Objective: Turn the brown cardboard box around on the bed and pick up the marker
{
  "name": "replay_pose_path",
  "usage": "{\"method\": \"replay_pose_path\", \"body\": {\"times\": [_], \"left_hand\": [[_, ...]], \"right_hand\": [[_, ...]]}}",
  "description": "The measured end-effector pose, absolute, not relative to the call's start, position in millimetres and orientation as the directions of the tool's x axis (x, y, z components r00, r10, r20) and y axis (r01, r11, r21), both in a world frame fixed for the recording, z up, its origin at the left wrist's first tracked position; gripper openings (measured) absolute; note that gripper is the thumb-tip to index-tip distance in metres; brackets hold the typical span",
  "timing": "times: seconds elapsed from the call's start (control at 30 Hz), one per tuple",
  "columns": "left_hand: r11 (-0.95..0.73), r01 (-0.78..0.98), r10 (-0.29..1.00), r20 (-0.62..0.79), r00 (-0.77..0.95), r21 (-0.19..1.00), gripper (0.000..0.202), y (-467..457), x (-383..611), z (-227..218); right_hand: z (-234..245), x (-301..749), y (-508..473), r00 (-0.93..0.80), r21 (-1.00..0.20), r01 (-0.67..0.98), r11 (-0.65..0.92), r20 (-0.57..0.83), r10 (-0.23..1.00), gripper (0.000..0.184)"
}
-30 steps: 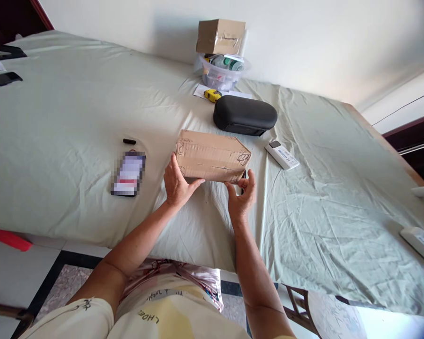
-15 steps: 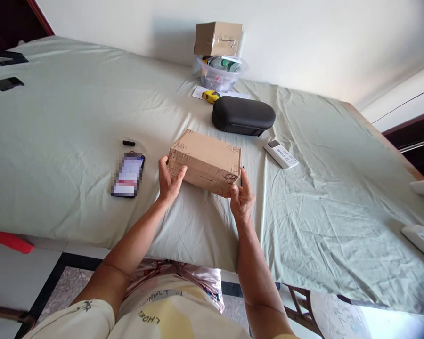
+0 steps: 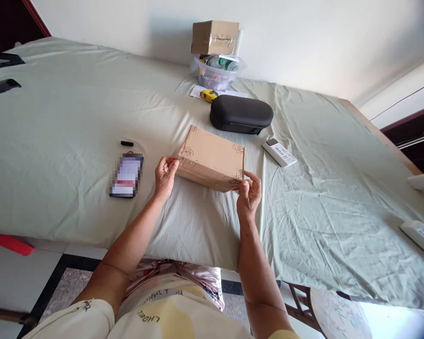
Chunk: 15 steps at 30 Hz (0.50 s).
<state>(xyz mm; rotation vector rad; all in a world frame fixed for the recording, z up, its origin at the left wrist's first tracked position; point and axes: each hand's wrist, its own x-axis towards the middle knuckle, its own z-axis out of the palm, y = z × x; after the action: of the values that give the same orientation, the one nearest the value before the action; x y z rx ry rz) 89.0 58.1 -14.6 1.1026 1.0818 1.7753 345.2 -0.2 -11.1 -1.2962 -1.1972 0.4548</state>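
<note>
A brown cardboard box [image 3: 212, 153], with dark pen scribbles on the corners of its top, is between my two hands over the cloth. My left hand [image 3: 166, 176] pinches its near left corner, the thumb at the edge and the fingers partly hidden. At the near right corner, my right hand [image 3: 249, 194] holds the box with thumb and bent fingers. I cannot tell whether the underside fully rests on the cloth. Left of my left hand lies a phone [image 3: 126, 176] with a blurred screen, and a small black cap-like piece [image 3: 126, 143] sits just beyond it.
Behind the box lie a black zip case [image 3: 241, 114] and a yellow tape measure [image 3: 208, 95]. A clear tub [image 3: 215, 77] of bottles carries another carton [image 3: 215, 37] by the wall. A white device [image 3: 280, 153] lies to the right. Pale green cloth [image 3: 74, 113] covers the table.
The box has tipped so that more of its top and less of its near side shows. My left thumb has moved from the near face to the corner; my right hand has shifted slightly right.
</note>
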Motion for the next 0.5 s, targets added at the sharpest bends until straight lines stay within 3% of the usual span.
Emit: {"method": "replay_pose_path", "body": {"times": [0.23, 0.5], "left_hand": [[-0.225, -0.345, 0.968, 0.167, -0.188, 0.911, 0.066, 67.2, 81.1, -23.7], [-0.255, -0.304, 0.964, 0.217, -0.155, 0.918, 0.065, 69.0, 74.9, -26.2]], "right_hand": [[-16.9, 350.2, 4.8, 0.374, -0.903, 0.289, 0.317, 0.412, 0.831, 0.06], [-14.9, 350.8, 1.0, 0.285, -0.891, 0.34, 0.301, 0.402, 0.87, 0.06]]}}
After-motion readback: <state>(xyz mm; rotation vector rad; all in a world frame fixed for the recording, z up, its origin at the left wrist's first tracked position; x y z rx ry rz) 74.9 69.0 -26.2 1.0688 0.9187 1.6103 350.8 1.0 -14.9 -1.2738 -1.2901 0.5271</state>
